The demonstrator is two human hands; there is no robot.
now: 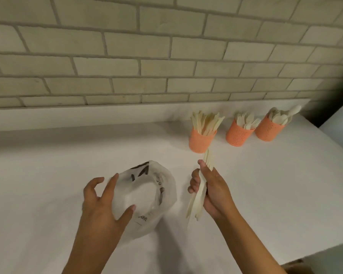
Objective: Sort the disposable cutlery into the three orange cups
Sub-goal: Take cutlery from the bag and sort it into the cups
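Note:
Three orange perforated cups stand in a row at the back right of the white counter. The left cup (201,142) holds knives, the middle cup (238,135) holds forks, the right cup (266,130) holds spoons. My right hand (213,191) is closed around a bundle of cream knives (198,200), tips pointing toward the left cup and a little short of it. My left hand (105,200) rests with spread fingers on the rim of a clear plastic bag (147,196), whose mouth gapes open; nothing shows inside it.
The white counter (48,175) runs back to a pale brick wall (147,56). Its right edge (335,214) drops off beyond the cups, and its front corner lies near my right forearm.

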